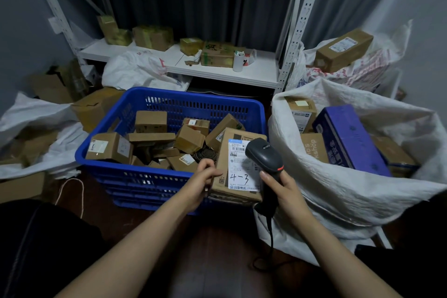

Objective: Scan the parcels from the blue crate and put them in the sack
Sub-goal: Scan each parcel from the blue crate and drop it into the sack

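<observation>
A blue plastic crate [169, 98] in the middle holds several small cardboard parcels. My left hand [205, 175] grips the left edge of a cardboard parcel [223, 176] held over the crate's front right corner, its white label marked "4-3" facing up. My right hand [283, 189] holds a black barcode scanner [264, 153] by the handle, its head over the top of that label. The scanner's cable hangs down toward the floor. To the right stands an open white sack [326, 186] with several boxes inside, among them a long purple box [348, 138].
A white metal shelf [217, 71] behind the crate carries boxes and a white cup. More white sacks and loose cartons lie at the left [36, 133]. Another sack behind the right one holds a carton [343, 49]. Dark floor shows below my arms.
</observation>
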